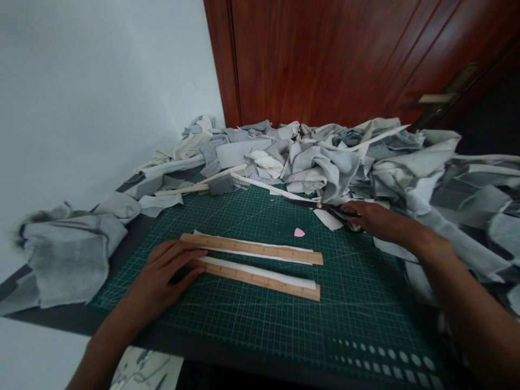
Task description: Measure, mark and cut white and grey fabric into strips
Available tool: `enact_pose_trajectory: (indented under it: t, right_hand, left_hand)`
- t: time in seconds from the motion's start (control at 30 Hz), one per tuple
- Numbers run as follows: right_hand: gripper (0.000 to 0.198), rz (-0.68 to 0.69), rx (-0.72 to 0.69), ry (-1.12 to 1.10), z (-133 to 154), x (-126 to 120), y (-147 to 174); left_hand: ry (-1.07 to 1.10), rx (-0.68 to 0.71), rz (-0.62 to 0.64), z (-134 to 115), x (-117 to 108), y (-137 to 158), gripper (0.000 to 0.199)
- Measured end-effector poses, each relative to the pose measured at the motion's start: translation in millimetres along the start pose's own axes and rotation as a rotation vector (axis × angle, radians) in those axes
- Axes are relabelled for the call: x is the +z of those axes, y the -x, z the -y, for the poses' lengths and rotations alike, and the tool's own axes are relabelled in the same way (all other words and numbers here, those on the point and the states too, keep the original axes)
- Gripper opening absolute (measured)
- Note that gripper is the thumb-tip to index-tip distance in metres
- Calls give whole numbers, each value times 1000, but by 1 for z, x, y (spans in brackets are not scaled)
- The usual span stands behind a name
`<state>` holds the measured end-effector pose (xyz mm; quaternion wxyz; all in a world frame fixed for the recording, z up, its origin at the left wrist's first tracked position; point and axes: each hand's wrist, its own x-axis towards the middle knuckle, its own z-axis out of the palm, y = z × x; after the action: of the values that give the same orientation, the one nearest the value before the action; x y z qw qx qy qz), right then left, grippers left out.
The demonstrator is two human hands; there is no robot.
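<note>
Rulers (264, 251) look like smooth wood, the scissors (319, 206) metal. The cutting mat (244, 319) seems matt plastic, the scraps (317, 162) rumpled cloth.

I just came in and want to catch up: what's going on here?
A person's left hand touches the left ends of two wooden rulers, which lie with white fabric strips on a green cutting mat. The right hand holds black scissors by the handles, near heaped fabric scraps. A small pink piece lies on the mat.

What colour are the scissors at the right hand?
The scissors look black, with a brass-coloured pivot; seen in the head view, the only one.
</note>
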<state>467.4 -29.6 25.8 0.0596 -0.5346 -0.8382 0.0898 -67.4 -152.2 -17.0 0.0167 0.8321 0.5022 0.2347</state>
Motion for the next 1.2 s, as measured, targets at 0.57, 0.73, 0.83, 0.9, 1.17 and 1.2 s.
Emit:
enact_pose_trajectory:
  t: [0.57, 0.73, 0.83, 0.9, 1.17, 1.2]
  right_hand:
    - [25, 105, -438, -283, 139, 44, 49]
    - [14, 44, -459, -319, 137, 49, 49]
    - [14, -11, -462, -357, 138, 50, 50]
    - [12, -64, -454, -377, 138, 51, 50]
    - [15, -233, -420, -354, 133, 54, 47]
    - [16, -246, -417, -344, 132, 55, 46]
  left_hand:
    - [62, 6, 67, -7, -5, -2, 40]
    - [67, 86, 41, -11, -7, -5, 37]
    - [57, 118, 2, -14, -9, -6, 35]
    - [30, 114, -22, -16, -10, -6, 35]
    - [-61, 85, -71, -20, -8, -6, 39]
    - [-52, 83, -67, -20, -8, -6, 39]
